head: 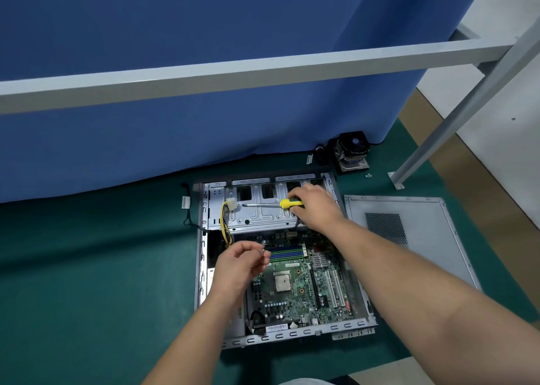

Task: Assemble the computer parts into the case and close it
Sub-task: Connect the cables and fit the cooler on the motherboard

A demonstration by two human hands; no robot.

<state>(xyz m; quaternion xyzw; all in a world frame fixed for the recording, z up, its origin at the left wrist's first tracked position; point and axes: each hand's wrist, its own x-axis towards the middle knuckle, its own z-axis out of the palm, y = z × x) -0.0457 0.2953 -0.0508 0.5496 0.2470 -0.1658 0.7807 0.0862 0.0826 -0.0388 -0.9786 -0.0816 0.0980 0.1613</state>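
Observation:
An open grey computer case (201, 267) lies flat on a green mat. A green motherboard (301, 285) sits inside it, with a bare CPU socket at its middle. Over the metal drive cage (257, 215) at the case's far end, my right hand (315, 206) grips a yellow-handled screwdriver (289, 203), its shaft lying level and pointing left. My left hand (239, 265) hovers above the board's left part, thumb and fingertips pinching a small screw (263, 250). The grey side panel (409, 232) lies flat to the right of the case. A CPU cooler (350, 153) stands behind the case.
A blue cloth screen (204, 92) hangs just behind the case. A grey frame bar (263, 66) crosses overhead and its slanted leg (455, 121) meets the mat at the right. Yellow power cables (226, 224) run beside the drive cage. Two small screws (368, 175) lie near the cooler.

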